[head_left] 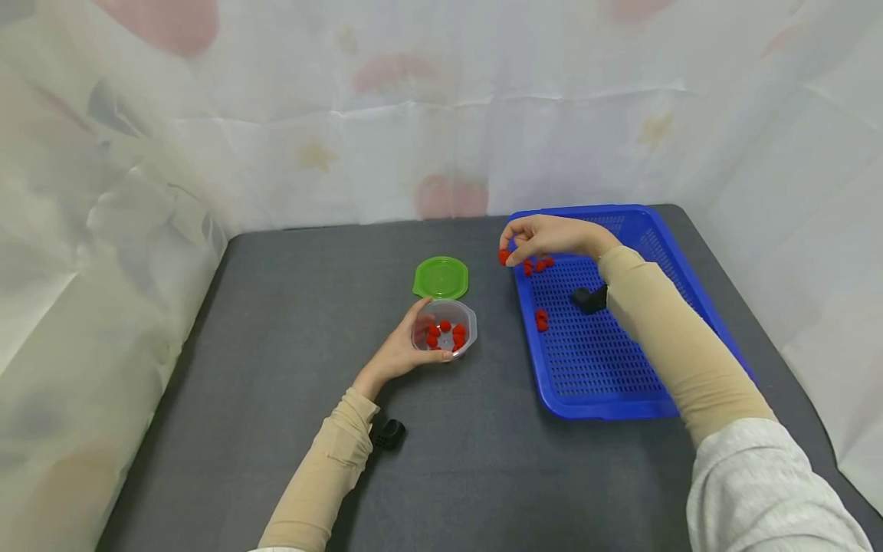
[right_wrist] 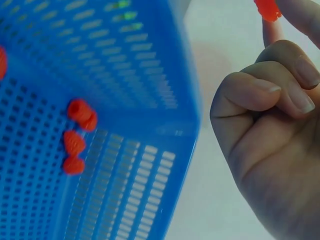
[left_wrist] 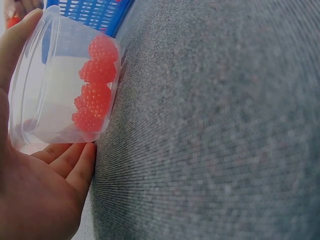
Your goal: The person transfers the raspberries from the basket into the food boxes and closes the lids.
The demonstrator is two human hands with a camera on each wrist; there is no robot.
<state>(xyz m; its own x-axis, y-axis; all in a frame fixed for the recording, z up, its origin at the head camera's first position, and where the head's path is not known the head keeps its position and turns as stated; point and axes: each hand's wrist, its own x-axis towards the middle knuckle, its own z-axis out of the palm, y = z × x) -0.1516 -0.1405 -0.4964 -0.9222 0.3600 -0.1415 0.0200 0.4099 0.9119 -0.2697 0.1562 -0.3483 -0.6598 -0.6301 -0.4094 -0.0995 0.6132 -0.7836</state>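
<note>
While our left hand (head_left: 400,354) cups the clear tub (head_left: 444,330) of raspberries on the grey bench (head_left: 290,307), our right hand (head_left: 548,236) pinches one raspberry (head_left: 503,257) above the blue tray's (head_left: 607,402) corner, where a loose pinch could drop it short of the tub.
</note>
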